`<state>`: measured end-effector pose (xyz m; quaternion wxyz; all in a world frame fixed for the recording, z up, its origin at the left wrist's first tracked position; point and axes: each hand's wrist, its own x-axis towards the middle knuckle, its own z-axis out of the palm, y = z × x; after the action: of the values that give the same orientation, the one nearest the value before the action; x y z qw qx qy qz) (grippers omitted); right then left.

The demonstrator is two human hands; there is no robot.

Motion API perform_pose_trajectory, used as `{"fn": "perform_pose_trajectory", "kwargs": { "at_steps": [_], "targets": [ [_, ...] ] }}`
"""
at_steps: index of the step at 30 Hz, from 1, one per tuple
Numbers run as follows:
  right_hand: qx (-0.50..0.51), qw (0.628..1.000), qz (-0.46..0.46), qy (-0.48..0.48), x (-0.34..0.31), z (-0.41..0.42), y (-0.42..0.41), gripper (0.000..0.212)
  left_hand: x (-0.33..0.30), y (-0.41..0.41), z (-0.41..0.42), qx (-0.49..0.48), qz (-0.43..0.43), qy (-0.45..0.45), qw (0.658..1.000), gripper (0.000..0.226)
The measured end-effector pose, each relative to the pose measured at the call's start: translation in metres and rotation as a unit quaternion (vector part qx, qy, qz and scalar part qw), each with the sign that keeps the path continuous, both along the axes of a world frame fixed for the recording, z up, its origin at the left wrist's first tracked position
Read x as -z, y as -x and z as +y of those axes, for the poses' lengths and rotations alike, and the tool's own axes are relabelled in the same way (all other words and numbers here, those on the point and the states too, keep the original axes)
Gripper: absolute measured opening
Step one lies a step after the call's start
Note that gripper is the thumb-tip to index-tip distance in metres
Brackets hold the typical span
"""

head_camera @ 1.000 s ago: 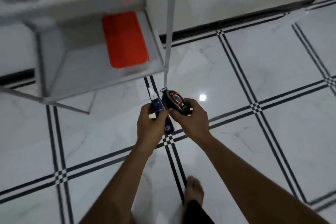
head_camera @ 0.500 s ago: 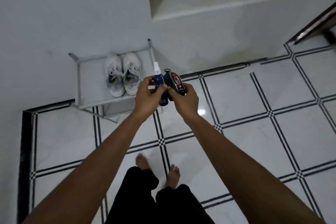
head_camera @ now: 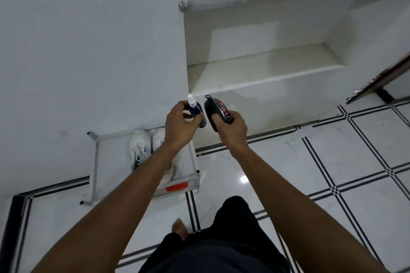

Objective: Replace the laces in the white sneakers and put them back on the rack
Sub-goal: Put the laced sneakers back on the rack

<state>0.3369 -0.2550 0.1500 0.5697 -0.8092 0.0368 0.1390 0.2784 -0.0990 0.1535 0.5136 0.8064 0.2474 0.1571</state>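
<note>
Two white sneakers (head_camera: 140, 147) stand side by side on the top shelf of a grey metal rack (head_camera: 94, 166) against the left wall; my left forearm covers most of the right one. My left hand (head_camera: 180, 125) grips a small dark blue spray bottle (head_camera: 196, 111) with a white cap, held high above the rack. My right hand (head_camera: 231, 129) grips a black oval shoe-shine sponge case (head_camera: 216, 111) with a red label. The two hands are close together but apart.
A red flat object (head_camera: 176, 188) shows on the rack's lower shelf. A white step-like ledge (head_camera: 261, 86) rises behind my hands. The white tiled floor (head_camera: 310, 173) with black lines spreads to the right. My bare foot (head_camera: 180, 229) and dark shorts are below.
The view has risen and pulled back from the rack, which now sits lower in frame. My hands have lifted and parted slightly, still holding the bottle and the case.
</note>
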Motion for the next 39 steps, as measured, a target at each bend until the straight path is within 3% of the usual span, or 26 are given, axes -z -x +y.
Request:
{"fn": "perform_pose_trajectory", "kwargs": {
  "at_steps": [10,18,24,35,39],
  "targets": [
    [-0.109,0.991,-0.028,0.077,0.053,0.045,-0.187,0.031,0.048,-0.174,0.039,-0.051,0.042,-0.099,0.993,0.021],
    [-0.194,0.967,-0.021,0.162,0.095,0.076,-0.282,0.052,0.086,-0.245,0.042,-0.132,0.101,-0.122,0.979,0.016],
    [-0.198,0.962,-0.021,0.189,0.124,0.099,-0.297,0.050,0.092,-0.256,0.049,-0.156,0.120,-0.109,0.974,0.016],
    [-0.193,0.961,-0.023,0.197,0.105,0.097,-0.281,0.091,0.085,-0.250,0.041,-0.171,0.187,-0.074,0.965,0.031],
    [-0.135,0.978,-0.014,0.158,0.100,0.085,-0.261,0.069,0.076,-0.229,0.029,-0.208,0.180,-0.017,0.961,0.034]
  ]
}}
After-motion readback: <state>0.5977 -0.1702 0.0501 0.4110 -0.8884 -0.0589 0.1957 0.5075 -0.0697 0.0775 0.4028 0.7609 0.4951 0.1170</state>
